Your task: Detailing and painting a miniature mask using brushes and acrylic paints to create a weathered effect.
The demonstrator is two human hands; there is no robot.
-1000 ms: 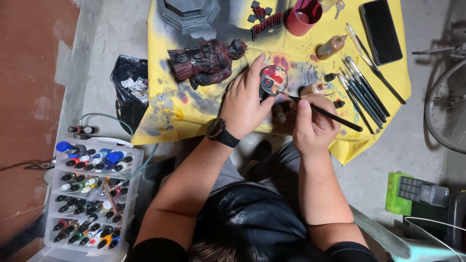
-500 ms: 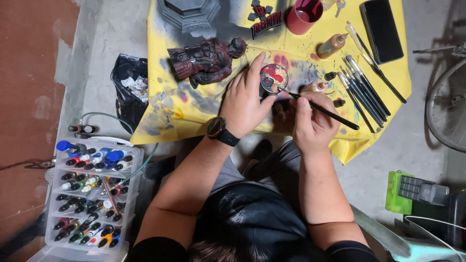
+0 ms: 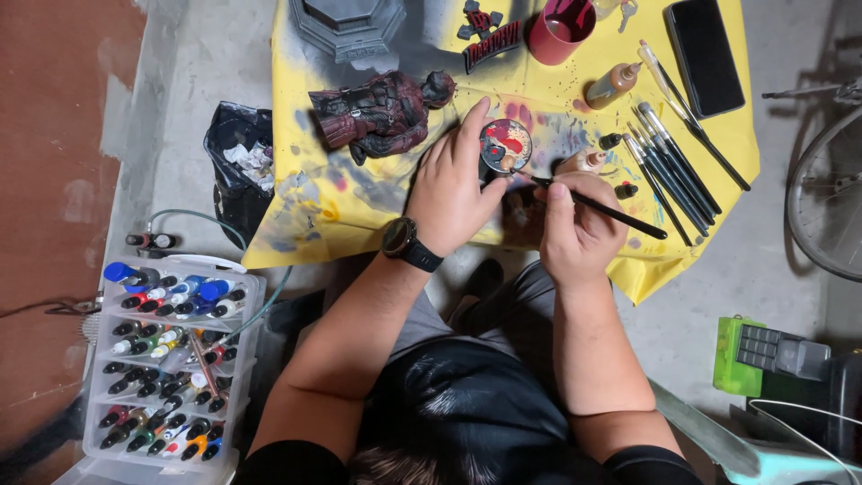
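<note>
Fingers of the left hand (image 3: 453,193) curl around a small round disc with red, white and dark paint on its face (image 3: 505,145), thumb and forefinger pinching its rim and holding it just above the paint-stained yellow sheet (image 3: 296,211) that covers the work surface. The right hand (image 3: 575,229) is closed in a pen grip on a thin black-handled paintbrush (image 3: 600,208); the brush tip points toward the lower edge of the disc, but the thumb of the left hand hides whether bristles and disc actually touch. A black wristwatch (image 3: 404,242) sits on the left wrist.

Just beyond the left hand lies a dark red and brown armoured figure (image 3: 382,112) on its side. A grey angular pedestal (image 3: 348,22) is cut off by the top edge, as is a red cup (image 3: 561,29). To the right of the disc stand small dropper bottles (image 3: 612,85), and a row of dark brushes (image 3: 669,162) lies fanned beside a black phone (image 3: 705,56).

Off the sheet, at lower left, a clear plastic rack of paint bottles with coloured caps (image 3: 166,359) stands on the floor; a black bag of crumpled waste (image 3: 238,166) sits above it. Part of a bicycle wheel (image 3: 826,198) shows at the right edge. The person's lap is hard to make out in shadow.
</note>
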